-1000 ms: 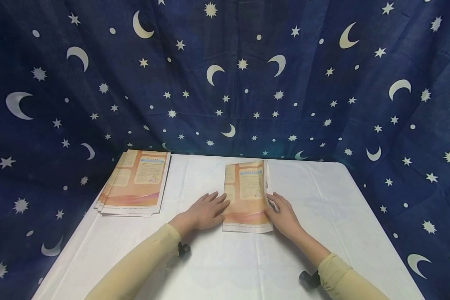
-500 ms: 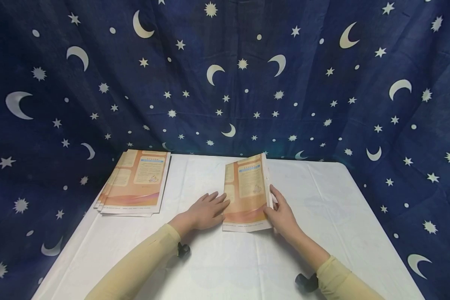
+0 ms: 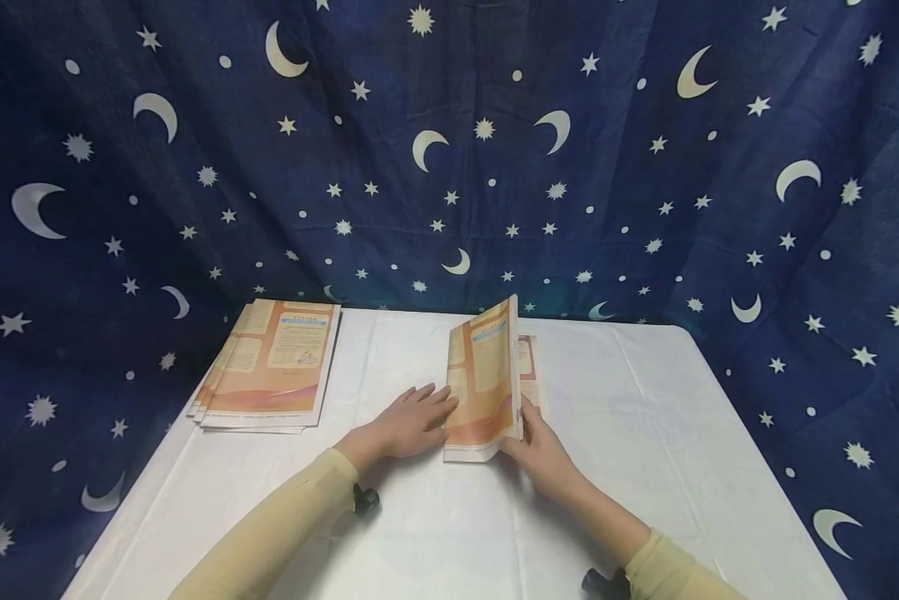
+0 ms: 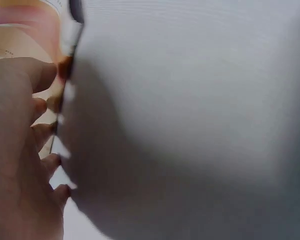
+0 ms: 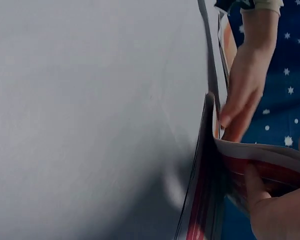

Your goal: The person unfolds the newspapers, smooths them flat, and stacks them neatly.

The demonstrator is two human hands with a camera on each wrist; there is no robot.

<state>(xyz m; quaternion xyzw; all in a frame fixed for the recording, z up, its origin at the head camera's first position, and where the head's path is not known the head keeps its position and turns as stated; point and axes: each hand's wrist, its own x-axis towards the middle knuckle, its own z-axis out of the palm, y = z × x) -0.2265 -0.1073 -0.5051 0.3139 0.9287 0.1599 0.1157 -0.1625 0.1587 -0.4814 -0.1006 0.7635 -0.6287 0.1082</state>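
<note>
An orange printed booklet [image 3: 479, 379] lies in the middle of the table, its right side raised in a slant. My right hand [image 3: 545, 457] pinches the raised pages near their lower right edge, thumb in front and fingers behind. Beneath them a strip of a printed page [image 3: 527, 367] shows flat on the table. At the booklet's left edge my left hand [image 3: 407, 425] rests with spread fingers, their tips touching the edge. From the right wrist view, the lifted pages [image 5: 270, 155] bend over my right fingers, and red print shows inside.
A stack of similar orange booklets [image 3: 265, 367] lies at the table's back left, slightly fanned. The white-covered table [image 3: 614, 400] ends at a dark blue curtain [image 3: 449, 150] with moons and stars. Dark wrist-worn devices [image 3: 367, 500] sit under both forearms.
My right hand has moved left, lifting the booklet's right side higher and folding it leftward. The page beneath has come into sight. My left hand has stayed in place.
</note>
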